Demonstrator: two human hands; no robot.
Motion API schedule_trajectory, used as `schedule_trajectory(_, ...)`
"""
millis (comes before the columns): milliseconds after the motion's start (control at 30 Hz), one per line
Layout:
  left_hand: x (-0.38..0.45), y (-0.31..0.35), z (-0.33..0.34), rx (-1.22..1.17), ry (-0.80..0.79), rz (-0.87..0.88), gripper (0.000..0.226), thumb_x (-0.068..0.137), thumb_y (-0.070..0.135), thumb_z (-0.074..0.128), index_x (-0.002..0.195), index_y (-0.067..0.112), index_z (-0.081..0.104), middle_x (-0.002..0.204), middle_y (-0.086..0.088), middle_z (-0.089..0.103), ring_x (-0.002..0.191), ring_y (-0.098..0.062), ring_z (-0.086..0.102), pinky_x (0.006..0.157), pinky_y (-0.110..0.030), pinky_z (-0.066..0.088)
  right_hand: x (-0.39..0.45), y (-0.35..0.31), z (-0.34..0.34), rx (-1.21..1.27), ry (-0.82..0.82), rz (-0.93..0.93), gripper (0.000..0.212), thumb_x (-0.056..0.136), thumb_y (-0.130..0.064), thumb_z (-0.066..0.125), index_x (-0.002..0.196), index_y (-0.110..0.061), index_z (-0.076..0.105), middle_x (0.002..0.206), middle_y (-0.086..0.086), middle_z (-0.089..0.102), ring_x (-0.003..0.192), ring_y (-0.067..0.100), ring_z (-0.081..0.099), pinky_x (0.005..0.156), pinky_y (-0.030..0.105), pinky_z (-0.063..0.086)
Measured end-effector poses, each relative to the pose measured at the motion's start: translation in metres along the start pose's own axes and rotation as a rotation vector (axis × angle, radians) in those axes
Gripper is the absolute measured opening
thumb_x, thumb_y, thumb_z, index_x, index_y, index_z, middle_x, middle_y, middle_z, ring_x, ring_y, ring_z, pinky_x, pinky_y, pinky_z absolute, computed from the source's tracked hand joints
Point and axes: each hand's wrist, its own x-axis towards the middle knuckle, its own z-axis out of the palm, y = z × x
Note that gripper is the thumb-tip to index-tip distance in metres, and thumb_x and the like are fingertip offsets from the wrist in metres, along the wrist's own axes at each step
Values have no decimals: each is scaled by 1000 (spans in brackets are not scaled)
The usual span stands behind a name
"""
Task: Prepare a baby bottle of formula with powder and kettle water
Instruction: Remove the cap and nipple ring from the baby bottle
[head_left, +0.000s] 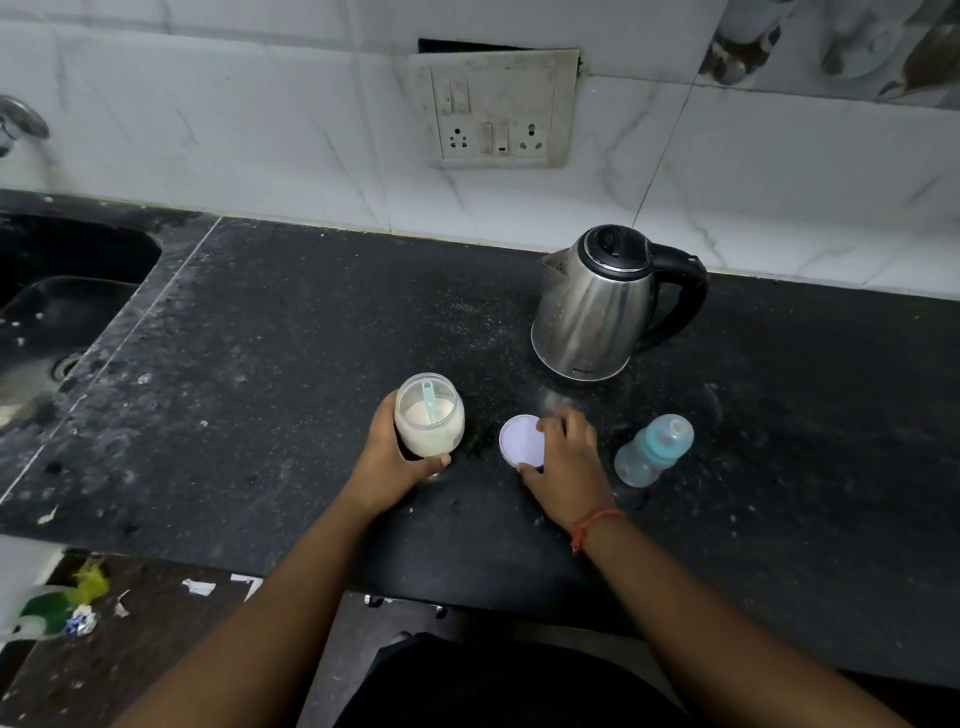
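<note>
An open clear jar (429, 419) of white formula powder stands on the black counter, with a pale green scoop (430, 401) stuck in the powder. My left hand (390, 457) is wrapped around the jar's left side. The jar's white lid (522, 439) lies flat on the counter to the right, and my right hand (563, 457) grips its edge between thumb and fingers. A baby bottle (653, 450) with a teal collar and teat stands right of that hand. The steel kettle (597, 304) with a black handle and shut lid sits behind.
A dark sink (62, 291) lies at the far left with a tap (21, 122) above it. A switch and socket panel (496, 111) is on the tiled wall. The counter's front edge (208, 564) runs below my forearms; litter lies on the floor at lower left.
</note>
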Motion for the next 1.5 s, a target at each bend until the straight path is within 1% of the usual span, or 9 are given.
schedule_trajectory(100,-8,3,-5,-21,39,-5,107,70,40,92,154,28,27,158,7,38,144,-3,37,119,-28,32,-1,-4,-11,24,40,-43,53,77,-23,78,123,-9,55,139,12,40,126,35,41,106,44,43)
schedule_trajectory(167,-14,13,-8,-39,94,10,100,80,39,86,157,26,24,163,7,32,149,-5,30,123,-34,29,-1,-7,-20,54,81,-76,52,77,-21,78,123,-10,56,142,12,40,130,33,38,108,43,42)
schedule_trajectory(367,-16,62,-7,32,181,260,84,85,51,67,157,27,31,161,18,33,148,0,29,117,-20,26,2,-7,-63,94,222,-120,44,79,-20,80,118,-11,61,140,8,46,129,25,39,108,34,37)
schedule_trajectory(567,-6,118,33,56,65,489,75,90,36,68,153,16,35,163,1,34,151,-8,29,121,-21,24,5,14,-104,16,314,-120,36,83,-24,77,113,-10,64,125,8,56,120,28,48,104,41,46)
schedule_trajectory(800,-1,116,87,63,-199,430,73,94,28,72,156,26,34,160,13,37,149,-10,35,123,-44,31,-7,63,-125,-64,194,54,49,87,-52,67,118,-13,63,119,5,55,108,25,54,90,40,51)
schedule_trajectory(1000,-6,112,118,130,-305,341,71,91,29,75,152,27,40,151,14,47,141,0,42,120,-40,36,-20,77,-128,-88,0,131,43,87,-48,67,121,-25,58,115,-2,56,107,20,57,80,34,48)
schedule_trajectory(1267,-2,125,136,212,-410,380,83,82,37,82,151,20,41,150,5,49,139,-5,45,116,-35,39,-19,72,-145,381,-8,137,30,84,-35,76,110,-24,65,107,-6,63,94,10,62,82,30,53)
schedule_trajectory(1367,-4,134,136,191,-440,373,77,80,42,81,145,25,44,136,7,57,123,-7,58,103,-32,50,-20,58,-151,629,-56,122,24,87,-30,75,109,-26,66,103,-9,67,93,5,65,77,21,54)
schedule_trajectory(1500,-5,135,130,294,-369,423,63,82,37,81,136,28,50,115,10,67,101,-6,66,86,-34,55,-17,48,-150,611,-80,117,23,90,-44,69,105,-27,65,98,-9,68,87,4,66,63,10,47)
